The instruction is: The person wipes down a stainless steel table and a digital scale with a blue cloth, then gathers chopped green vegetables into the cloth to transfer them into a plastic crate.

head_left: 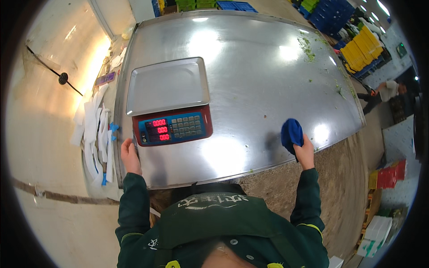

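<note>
A dark blue cloth point(292, 134) is bunched in my right hand point(305, 152), whose fingers are wrapped round its lower end. The cloth hangs just over the near right part of the steel table point(250, 94). My left hand point(130, 157) is at the table's left edge, beside the near left corner of a digital scale point(187, 126). Its fingers look loosely extended, with nothing plainly held. The scale has a lit red display, a grey keypad and a wide metal weighing pan point(167, 85) with nothing on it.
Green leaf scraps point(306, 48) lie along the table's right side. White strips point(94, 134) and a phone point(105, 79) are left of the table. Yellow crates point(363, 49) and blue crates point(330, 18) are stacked at far right. Another person point(388, 91) stands beyond the right edge.
</note>
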A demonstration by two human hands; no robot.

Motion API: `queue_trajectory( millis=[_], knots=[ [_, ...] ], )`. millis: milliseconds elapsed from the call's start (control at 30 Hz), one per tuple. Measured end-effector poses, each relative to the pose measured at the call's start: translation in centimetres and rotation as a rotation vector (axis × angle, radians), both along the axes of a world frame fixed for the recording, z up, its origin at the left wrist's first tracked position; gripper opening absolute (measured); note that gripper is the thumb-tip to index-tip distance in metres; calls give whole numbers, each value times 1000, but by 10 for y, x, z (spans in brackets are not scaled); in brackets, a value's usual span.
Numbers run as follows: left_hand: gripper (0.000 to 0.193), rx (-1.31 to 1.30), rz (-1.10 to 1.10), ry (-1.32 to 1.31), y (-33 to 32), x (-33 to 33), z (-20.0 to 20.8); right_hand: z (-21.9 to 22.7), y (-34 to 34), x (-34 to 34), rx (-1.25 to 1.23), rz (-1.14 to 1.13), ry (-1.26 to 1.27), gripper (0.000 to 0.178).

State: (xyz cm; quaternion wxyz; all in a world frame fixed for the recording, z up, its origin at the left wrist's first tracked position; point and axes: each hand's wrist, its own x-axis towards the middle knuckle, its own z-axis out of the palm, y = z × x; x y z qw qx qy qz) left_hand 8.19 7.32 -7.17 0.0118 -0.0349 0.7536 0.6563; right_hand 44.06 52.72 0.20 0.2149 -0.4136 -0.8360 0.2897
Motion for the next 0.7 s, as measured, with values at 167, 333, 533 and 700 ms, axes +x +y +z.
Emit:
queue_trajectory(
  millis=[167,333,533,700],
  knots=[
    [24,9,113,-30,24,93,34,57,-51,-67,243,678,-29,34],
    [26,49,144,-39,58,172,47,-35,-139,-138,339,1202,-175,58],
    [25,45,183,-71,66,218,37,-106,-140,-155,417,1317,-123,46],
    [25,136,232,-162,56,228,20,-121,79,-90,585,659,-536,42]
  ],
)
